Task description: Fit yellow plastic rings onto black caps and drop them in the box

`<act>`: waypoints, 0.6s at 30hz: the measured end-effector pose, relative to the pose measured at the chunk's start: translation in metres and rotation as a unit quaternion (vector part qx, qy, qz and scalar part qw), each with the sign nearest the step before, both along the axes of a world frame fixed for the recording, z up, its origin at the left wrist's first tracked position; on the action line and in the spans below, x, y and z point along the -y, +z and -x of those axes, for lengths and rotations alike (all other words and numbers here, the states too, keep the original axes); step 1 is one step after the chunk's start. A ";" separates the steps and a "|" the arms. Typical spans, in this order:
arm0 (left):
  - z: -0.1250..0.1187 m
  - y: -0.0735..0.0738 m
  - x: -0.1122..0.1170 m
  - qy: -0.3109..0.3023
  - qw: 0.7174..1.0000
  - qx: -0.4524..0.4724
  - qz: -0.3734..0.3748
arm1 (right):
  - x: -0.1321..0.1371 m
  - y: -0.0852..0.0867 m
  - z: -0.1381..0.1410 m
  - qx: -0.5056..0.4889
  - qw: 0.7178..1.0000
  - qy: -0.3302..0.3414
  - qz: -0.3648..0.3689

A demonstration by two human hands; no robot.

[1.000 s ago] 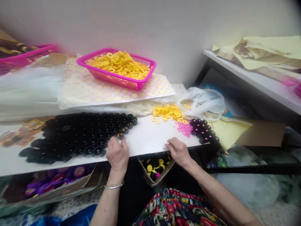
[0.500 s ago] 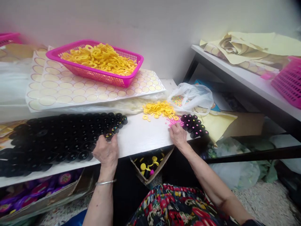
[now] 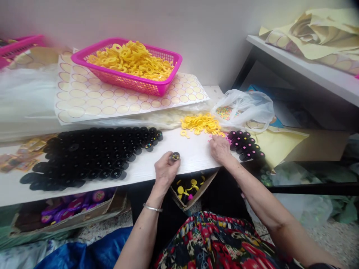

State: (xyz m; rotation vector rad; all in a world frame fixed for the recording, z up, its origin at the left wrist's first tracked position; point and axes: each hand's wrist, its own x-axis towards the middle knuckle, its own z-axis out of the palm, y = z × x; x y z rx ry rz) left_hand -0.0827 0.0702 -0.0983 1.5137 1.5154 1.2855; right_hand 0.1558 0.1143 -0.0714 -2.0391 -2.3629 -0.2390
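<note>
My left hand (image 3: 165, 170) is closed around one small black cap (image 3: 175, 155), held just above the white table (image 3: 179, 153) near its front edge. To its left lies a large field of black caps (image 3: 92, 153) packed side by side. My right hand (image 3: 220, 147) rests on the table with its fingers curled at the small pile of pink beads (image 3: 227, 139); whether it grips one is hidden. A loose heap of yellow rings (image 3: 202, 124) lies just behind that hand. A second cluster of black caps with pink centres (image 3: 246, 145) sits to its right.
A pink basket (image 3: 126, 80) full of yellow rings stands on a sheet of round stickers (image 3: 92, 101) at the back. A clear plastic bag (image 3: 246, 108) lies right of the rings. An open cardboard box (image 3: 187, 190) with parts sits under the table edge. A shelf (image 3: 305, 71) holds crumpled paper.
My left hand has lifted one black cap from the big cluster and carried it right, towards the table's middle. My right hand has stayed at the pink beads, shifting slightly.
</note>
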 end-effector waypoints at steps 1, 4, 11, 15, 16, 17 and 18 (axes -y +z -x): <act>-0.006 -0.001 -0.001 -0.019 1.000 0.003 -0.002 | -0.002 0.003 0.002 0.005 1.000 0.022 0.006; -0.016 -0.004 -0.006 -0.058 0.998 0.012 -0.010 | -0.001 0.012 0.012 -0.066 0.996 0.052 0.037; -0.019 -0.013 -0.010 -0.088 0.996 0.002 -0.019 | 0.006 0.014 0.043 -0.208 0.956 0.089 0.184; -0.019 -0.014 -0.010 -0.094 0.995 0.003 -0.040 | 0.001 0.013 0.045 -0.148 0.967 0.120 0.167; -0.019 -0.014 -0.009 -0.093 0.995 0.006 -0.043 | -0.001 0.014 0.045 -0.133 0.969 0.124 0.167; -0.019 -0.015 -0.009 -0.094 0.995 0.008 -0.044 | -0.003 0.015 0.045 -0.119 0.970 0.129 0.169; -0.019 -0.015 -0.009 -0.095 0.994 0.009 -0.044 | -0.005 0.016 0.046 -0.110 0.970 0.132 0.171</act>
